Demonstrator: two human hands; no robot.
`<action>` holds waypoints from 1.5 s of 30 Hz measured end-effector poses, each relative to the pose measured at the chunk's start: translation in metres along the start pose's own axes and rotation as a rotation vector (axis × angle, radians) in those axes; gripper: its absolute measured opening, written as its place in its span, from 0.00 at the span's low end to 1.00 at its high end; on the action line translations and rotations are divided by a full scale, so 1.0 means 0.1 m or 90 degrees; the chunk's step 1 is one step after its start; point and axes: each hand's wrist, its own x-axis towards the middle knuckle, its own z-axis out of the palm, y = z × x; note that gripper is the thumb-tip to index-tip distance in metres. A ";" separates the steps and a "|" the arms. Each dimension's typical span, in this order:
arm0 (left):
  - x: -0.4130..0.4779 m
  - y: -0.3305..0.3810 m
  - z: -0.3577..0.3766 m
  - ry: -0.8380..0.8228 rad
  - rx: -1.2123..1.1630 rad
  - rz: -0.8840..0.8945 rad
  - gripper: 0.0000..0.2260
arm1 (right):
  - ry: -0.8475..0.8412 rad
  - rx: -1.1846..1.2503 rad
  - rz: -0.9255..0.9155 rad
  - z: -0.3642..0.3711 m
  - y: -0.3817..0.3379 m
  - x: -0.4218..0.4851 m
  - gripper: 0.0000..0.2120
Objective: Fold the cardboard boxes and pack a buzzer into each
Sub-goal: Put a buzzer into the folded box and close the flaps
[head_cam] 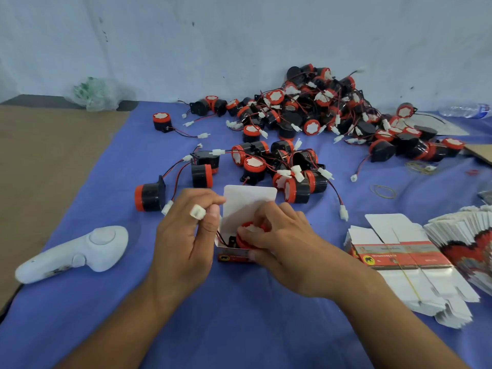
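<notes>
While the buzzer (249, 231) is being seated in the open cardboard box (231, 257), which is standing mouth-up on the blue cloth (239, 315) between the two hands, its red rim is being clasped from above by the curled grip of the right hand (282, 243). The red end is being shown uppermost, with the axis somewhat tilted; the exact lie is being hidden by the fingers.

The box's left wall is being steadied by the left hand (186, 230), and the white connector (197, 211) is being pinched in that grip, just above and left of the box mouth. The leads (220, 237) are being trailed over the left edge.

Judgement: as the connector is lying outside on the left, the left hand is the nearer; a tuck rightward and down is being called for before the lid flap (250, 198), upright at the far side, can be folded over.

A red panel with a dark animal emblem is being shown on the box front. On the banded flat boxes (399, 258) to the right, a yellow disc with a black elephant (368, 260) is being made out. All writing is too blurred to be read.
</notes>
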 end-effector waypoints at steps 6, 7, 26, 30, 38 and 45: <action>0.05 -0.06 0.03 -0.109 0.268 0.287 0.12 | 0.044 0.013 0.009 0.02 0.01 0.04 0.22; 0.07 -0.07 0.03 -0.145 0.319 0.293 0.12 | 0.074 0.015 0.010 0.02 0.01 0.05 0.22; 0.03 0.00 -0.06 -0.285 0.232 0.047 0.08 | 0.270 0.257 0.088 0.13 -0.05 0.13 0.11; 0.00 0.01 -0.11 -0.350 0.223 0.061 0.17 | 0.249 0.142 0.004 0.12 -0.02 0.07 0.09; -0.04 0.07 -0.05 -0.299 0.204 -0.072 0.16 | 0.174 0.342 -0.092 0.04 0.12 -0.04 0.08; -0.08 0.05 -0.04 -0.328 0.099 -0.119 0.09 | 0.162 0.375 -0.023 0.01 0.19 -0.06 0.04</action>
